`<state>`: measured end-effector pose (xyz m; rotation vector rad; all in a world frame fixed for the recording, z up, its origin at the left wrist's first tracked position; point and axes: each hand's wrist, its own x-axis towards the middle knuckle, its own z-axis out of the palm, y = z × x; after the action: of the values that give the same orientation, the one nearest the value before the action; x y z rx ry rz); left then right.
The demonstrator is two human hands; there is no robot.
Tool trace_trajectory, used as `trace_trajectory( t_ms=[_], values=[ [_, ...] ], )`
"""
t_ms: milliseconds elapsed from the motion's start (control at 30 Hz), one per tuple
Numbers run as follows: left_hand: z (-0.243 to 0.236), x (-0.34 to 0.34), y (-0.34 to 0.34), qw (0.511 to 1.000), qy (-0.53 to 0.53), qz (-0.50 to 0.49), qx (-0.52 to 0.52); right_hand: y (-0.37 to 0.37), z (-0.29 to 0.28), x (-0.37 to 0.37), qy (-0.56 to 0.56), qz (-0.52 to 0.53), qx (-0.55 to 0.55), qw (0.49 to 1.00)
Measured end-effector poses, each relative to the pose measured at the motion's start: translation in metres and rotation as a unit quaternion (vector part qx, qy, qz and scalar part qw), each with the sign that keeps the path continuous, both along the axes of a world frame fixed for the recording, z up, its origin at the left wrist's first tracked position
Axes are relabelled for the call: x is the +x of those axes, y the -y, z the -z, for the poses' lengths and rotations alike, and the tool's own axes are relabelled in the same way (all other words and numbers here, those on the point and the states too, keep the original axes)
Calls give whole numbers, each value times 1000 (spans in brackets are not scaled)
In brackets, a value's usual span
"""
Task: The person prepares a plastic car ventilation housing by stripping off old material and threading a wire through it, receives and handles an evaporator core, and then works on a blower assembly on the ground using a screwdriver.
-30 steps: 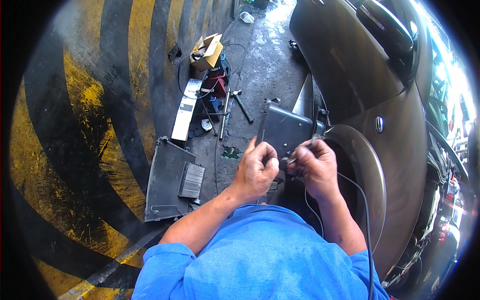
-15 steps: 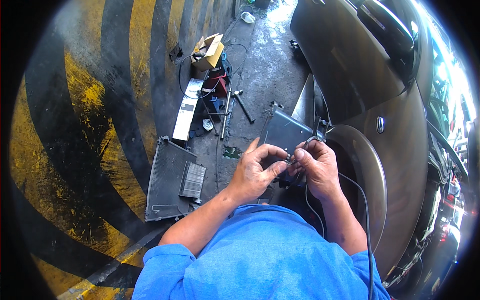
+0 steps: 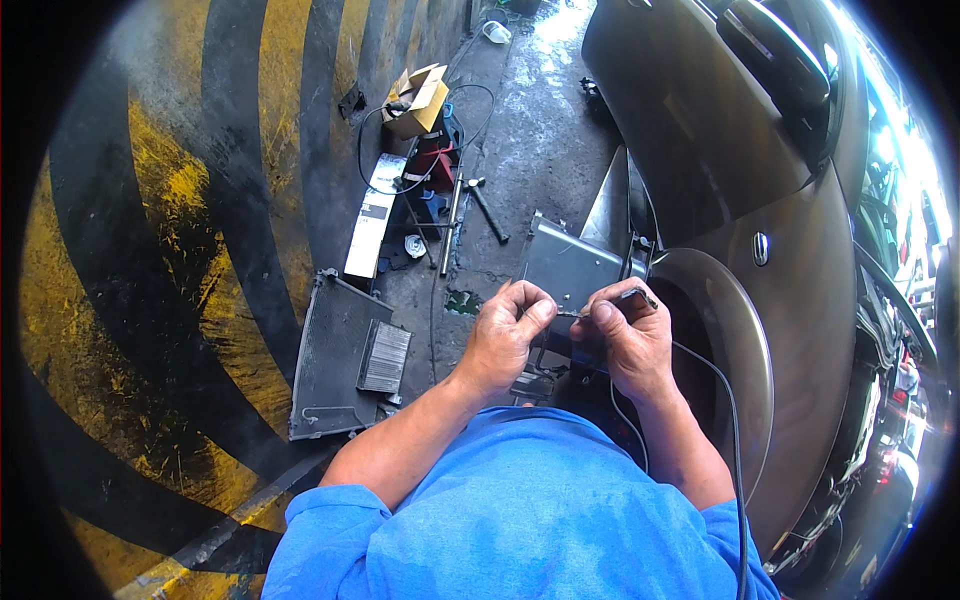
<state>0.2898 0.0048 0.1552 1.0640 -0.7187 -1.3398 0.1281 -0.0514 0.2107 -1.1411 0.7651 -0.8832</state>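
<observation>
In front of my chest, my left hand (image 3: 505, 338) pinches one end of a thin, wire-like piece (image 3: 568, 314) between thumb and forefinger. My right hand (image 3: 637, 352) is closed around its other end, so the piece spans the short gap between both hands. A small dark part (image 3: 638, 294) sticks out over the right forefinger; its exact kind is too small to tell. Behind the hands lies a flat grey metal panel (image 3: 570, 262), partly covered by my fingers. A dark cable (image 3: 716, 372) runs from near my right hand down past my right forearm.
A car's fender (image 3: 745, 330) and door (image 3: 700, 140) stand close on the right. On the floor at left are a radiator-like panel (image 3: 338, 360), a long white box (image 3: 372, 228), an opened carton (image 3: 416, 102) and a hammer (image 3: 488, 212). A yellow-black striped surface (image 3: 180, 250) fills the left side.
My hands have drawn slightly apart, the left shifting a little leftward, and the thin piece now shows between them. The dark part over my right forefinger has become more visible.
</observation>
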Motion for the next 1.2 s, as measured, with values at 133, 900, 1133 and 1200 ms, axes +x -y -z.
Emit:
trace_trajectory(
  t_ms=[133, 900, 1133, 1200],
  values=[
    [5, -4, 1, 997, -75, -14, 6, 1, 5, -1, 16, -6, -26, 1000],
    [-27, 7, -2, 980, 173, 84, -43, 8, -10, -4, -113, -36, -34, 992],
    [-26, 1, 0, 947, 300, 70, -93, 2, -18, 1, -276, -22, -172, 945],
    [-27, -5, 0, 990, 124, 72, 6, 1, -9, -1, -208, -11, -139, 968]
  ],
)
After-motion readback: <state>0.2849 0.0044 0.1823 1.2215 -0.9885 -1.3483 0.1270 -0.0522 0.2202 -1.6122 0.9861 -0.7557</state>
